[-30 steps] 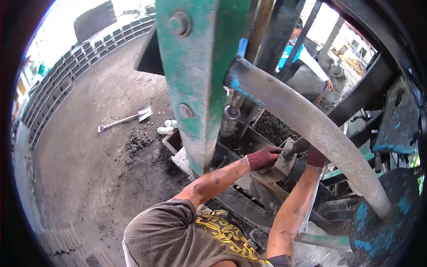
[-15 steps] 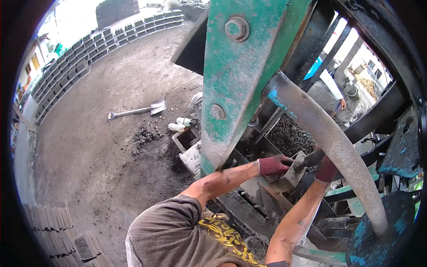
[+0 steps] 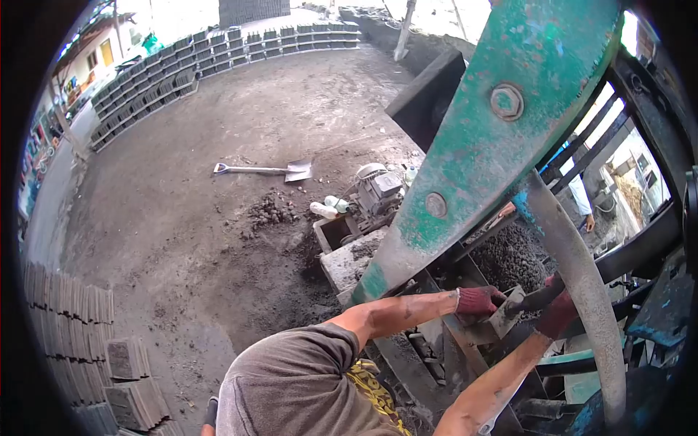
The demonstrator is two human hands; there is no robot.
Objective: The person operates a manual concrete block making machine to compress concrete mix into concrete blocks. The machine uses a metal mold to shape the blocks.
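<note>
Both my hands wear dark red gloves and reach into a block press. My left hand (image 3: 476, 299) grips the edge of a flat grey plate (image 3: 509, 311) held over the machine's mould. My right hand (image 3: 558, 314) is closed around a dark handle (image 3: 534, 299) that runs up to that plate. The two hands are about a hand's width apart. A heap of dark wet mix (image 3: 512, 254) lies just behind the plate. My right hand is partly hidden by a curved grey lever pipe (image 3: 590, 291).
A green bolted steel beam (image 3: 480, 160) slants across in front of me. On the dirt floor lie a shovel (image 3: 269, 171), a motor (image 3: 378, 187) and two bottles (image 3: 327, 207). Rows of blocks (image 3: 182, 65) line the far edge; stacked boards (image 3: 80, 320) stand lower left. Another person (image 3: 582, 196) works behind the machine.
My view has swung left and tilted, so more floor and the stacked boards show. Both hands keep their grip on the plate and handle, now lower in the frame.
</note>
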